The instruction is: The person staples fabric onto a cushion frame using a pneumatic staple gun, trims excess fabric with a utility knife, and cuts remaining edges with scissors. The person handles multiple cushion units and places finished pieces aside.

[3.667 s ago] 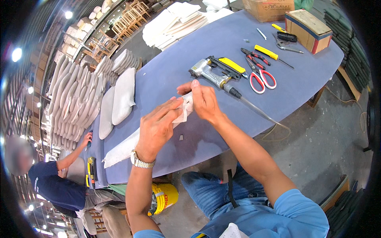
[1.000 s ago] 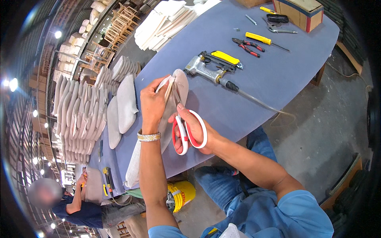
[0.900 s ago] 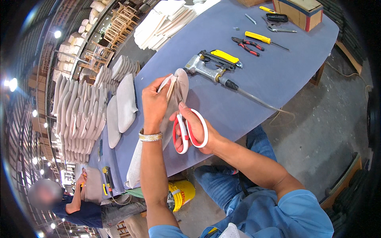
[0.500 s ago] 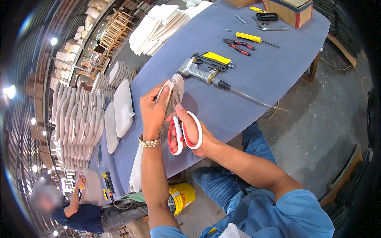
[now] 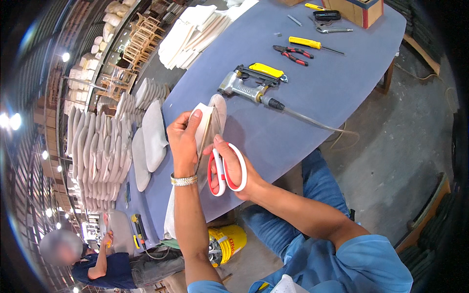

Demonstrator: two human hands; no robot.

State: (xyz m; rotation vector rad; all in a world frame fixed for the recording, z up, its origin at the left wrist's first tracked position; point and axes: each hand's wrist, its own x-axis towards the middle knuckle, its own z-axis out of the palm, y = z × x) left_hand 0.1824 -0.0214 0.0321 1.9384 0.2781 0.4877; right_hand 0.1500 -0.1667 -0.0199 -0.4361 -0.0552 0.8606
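My left hand (image 5: pixel 183 146) pinches the edge of a cream fabric flap (image 5: pixel 204 113) between thumb and fingers. The flap hangs off a grey upholstered pad (image 5: pixel 219 104), stood up on edge above the table's near side. In my right hand (image 5: pixel 240 172) is a pair of scissors (image 5: pixel 219 180) with red and white handles, my thumb and fingers through the loops. Their blades point up between the flap and the pad; I cannot tell whether they touch the cloth. Just beyond the pad lies a silver staple gun (image 5: pixel 240 88) with an air hose.
On the blue-grey table (image 5: pixel 293 115) lie a yellow-handled cutter (image 5: pixel 266 71), pliers (image 5: pixel 293 54), a screwdriver (image 5: pixel 305 42) and a wrench (image 5: pixel 334 30). A cardboard box (image 5: pixel 359 13) stands at the far right. Stacked pads (image 5: pixel 100 156) fill the left, near another person (image 5: pixel 105 268). A yellow bucket (image 5: pixel 232 241) sits below.
My left hand has shifted left and slightly down, pulling the flap away from the pad so more cream cloth shows. The scissors have moved slightly down in my right hand's grip.
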